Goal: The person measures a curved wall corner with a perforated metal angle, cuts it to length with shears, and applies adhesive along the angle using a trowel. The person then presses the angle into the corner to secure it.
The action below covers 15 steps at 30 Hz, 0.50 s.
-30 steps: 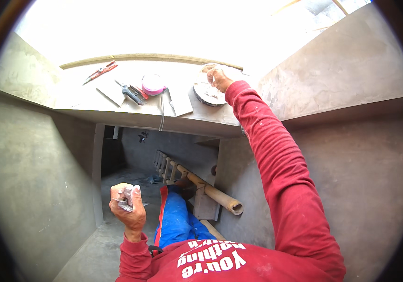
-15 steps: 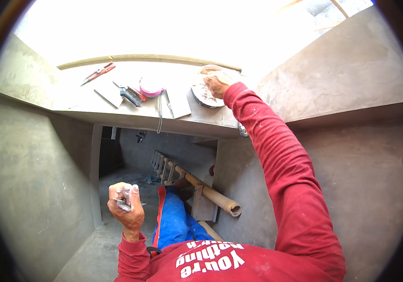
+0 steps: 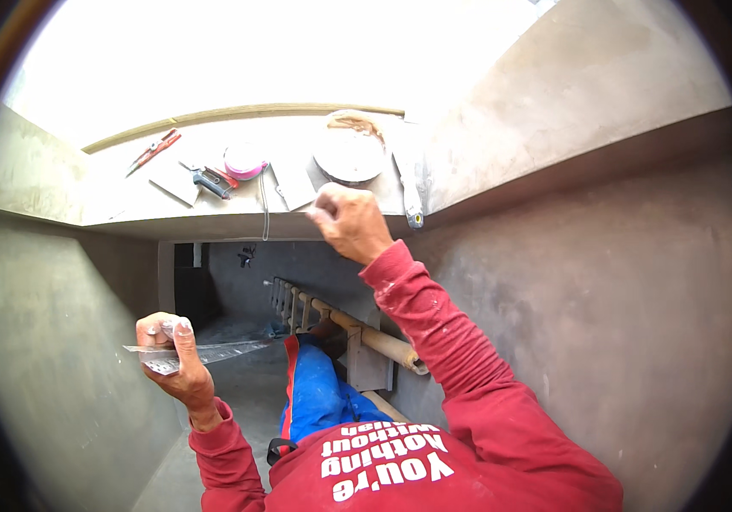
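Observation:
My left hand [image 3: 174, 354], low on the left, is closed around a thin, shiny, see-through strip [image 3: 234, 351] that sticks out to both sides of the fist. White smears mark its thumb and fingers. My right hand [image 3: 351, 220] is raised in front of the ledge, its fingers curled together; what they hold, if anything, is hidden. Just beyond it a round shallow container [image 3: 349, 158] sits on the ledge, its inside bright white with a brownish patch at the far rim. To its right lies a long flat tool [image 3: 409, 183], its near end toward me.
Along the ledge [image 3: 136, 192] lie red-handled pliers [image 3: 153, 152], a dark-handled tool [image 3: 211, 182], a pink-and-white round item [image 3: 245, 162] and a flat grey plate [image 3: 293, 185]. Below stands a bamboo ladder [image 3: 357, 326] by my legs. Grey plastered walls [image 3: 622, 282] close in both sides.
My right hand has come out of the round container, back toward me and to the left. My left hand has turned, so the strip now shows lengthwise. The whole view has shifted slightly.

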### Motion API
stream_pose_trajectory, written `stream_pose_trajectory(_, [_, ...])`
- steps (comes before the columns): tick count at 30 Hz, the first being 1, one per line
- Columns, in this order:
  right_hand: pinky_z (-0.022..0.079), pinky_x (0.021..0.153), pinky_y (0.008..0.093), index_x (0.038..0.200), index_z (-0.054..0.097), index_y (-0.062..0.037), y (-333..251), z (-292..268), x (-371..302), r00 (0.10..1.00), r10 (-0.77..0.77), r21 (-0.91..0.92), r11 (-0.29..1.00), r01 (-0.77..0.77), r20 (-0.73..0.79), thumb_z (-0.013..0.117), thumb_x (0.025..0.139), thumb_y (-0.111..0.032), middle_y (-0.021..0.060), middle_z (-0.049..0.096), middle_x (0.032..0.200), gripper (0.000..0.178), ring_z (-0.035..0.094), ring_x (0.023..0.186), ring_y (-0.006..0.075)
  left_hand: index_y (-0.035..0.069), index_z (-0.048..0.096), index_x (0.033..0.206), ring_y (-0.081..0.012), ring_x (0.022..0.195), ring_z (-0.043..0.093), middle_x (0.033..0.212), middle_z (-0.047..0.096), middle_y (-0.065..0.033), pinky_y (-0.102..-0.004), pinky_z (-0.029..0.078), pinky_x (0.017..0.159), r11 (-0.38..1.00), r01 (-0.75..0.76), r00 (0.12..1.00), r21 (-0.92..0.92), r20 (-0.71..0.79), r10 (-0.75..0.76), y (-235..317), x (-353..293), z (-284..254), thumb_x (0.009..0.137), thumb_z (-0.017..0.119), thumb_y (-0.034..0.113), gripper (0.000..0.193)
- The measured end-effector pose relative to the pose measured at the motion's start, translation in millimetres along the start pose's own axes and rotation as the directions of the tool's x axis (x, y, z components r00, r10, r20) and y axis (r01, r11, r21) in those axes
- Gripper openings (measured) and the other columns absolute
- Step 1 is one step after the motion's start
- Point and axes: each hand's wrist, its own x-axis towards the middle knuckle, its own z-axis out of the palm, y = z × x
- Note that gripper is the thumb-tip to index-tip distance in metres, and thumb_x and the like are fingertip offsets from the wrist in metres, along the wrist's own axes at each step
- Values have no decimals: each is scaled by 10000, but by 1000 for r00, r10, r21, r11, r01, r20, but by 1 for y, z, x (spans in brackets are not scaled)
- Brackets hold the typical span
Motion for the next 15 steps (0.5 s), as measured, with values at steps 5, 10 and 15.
stream_pose_trajectory(5, [493, 964, 472, 1128, 670, -35, 65, -28, -19, 940, -90, -394, 918, -50, -330, 675, 865, -139, 233, 667, 1127, 283, 616, 1083, 404, 45, 519, 935, -50, 648, 391, 775, 474, 13, -204, 313, 559, 996, -66, 998, -63, -8, 65, 16, 7, -4, 975, 636, 76, 128])
stream_pose_trajectory(10, [480, 1018, 504, 1342, 511, 0, 111, -28, -16, 928, 96, -636, 702, -319, -360, 635, 879, -131, 332, 563, 1256, 496, 567, 1153, 496, 34, 546, 972, -31, 665, 425, 807, 524, 17, -192, 331, 578, 982, 4, 998, -190, 58, 7, 21, 14, 10, 972, 606, 20, 61])
stream_pose_trajectory(15, [529, 997, 501, 1404, 463, 5, 100, -40, 1, 888, 376, -626, 633, -456, -266, 580, 927, -100, 307, 505, 1327, 502, 568, 1206, 434, 23, 582, 996, -36, 771, 534, 831, 593, 5, -187, 425, 666, 982, 12, 982, -188, 187, 24, -1, 25, 62, 960, 596, -73, 104])
